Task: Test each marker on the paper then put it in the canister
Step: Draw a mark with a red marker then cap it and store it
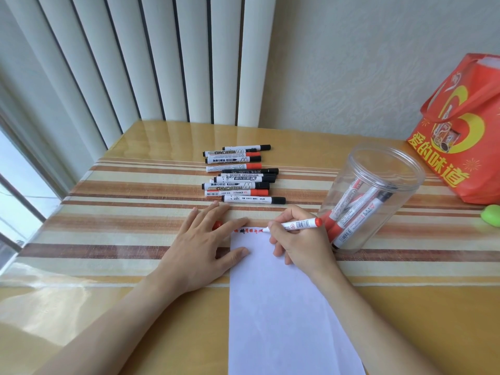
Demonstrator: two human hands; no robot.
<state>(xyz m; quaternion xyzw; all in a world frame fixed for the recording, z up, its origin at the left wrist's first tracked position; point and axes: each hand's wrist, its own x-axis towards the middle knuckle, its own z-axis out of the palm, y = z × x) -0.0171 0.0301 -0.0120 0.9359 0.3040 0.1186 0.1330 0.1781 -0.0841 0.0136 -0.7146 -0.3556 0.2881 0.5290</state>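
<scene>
Glossy tabletop (pixel 135 307) with striped runner, blinds and wall behind. Right hand (pixel 300 244) fingers grip red marker (pixel 299 224), tip on paper (pixel 276 307) top edge; left hand (pixel 200 247) flat, fingers spread, pinning paper. Canister (pixel 370 196) just right; spare markers (pixel 239 174) beyond.

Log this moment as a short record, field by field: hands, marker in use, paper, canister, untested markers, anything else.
right hand: grips a red marker, tip on the paper's top edge
left hand: flat, fingers straight, pressing the paper's left edge
red cap: partly hidden under the left hand's fingers
paper: white, a row of red and black test marks along its top
canister: clear, open, right of the paper, several markers inside
untested markers: red and black, in a row behind the paper
other: red bag, green object
</scene>
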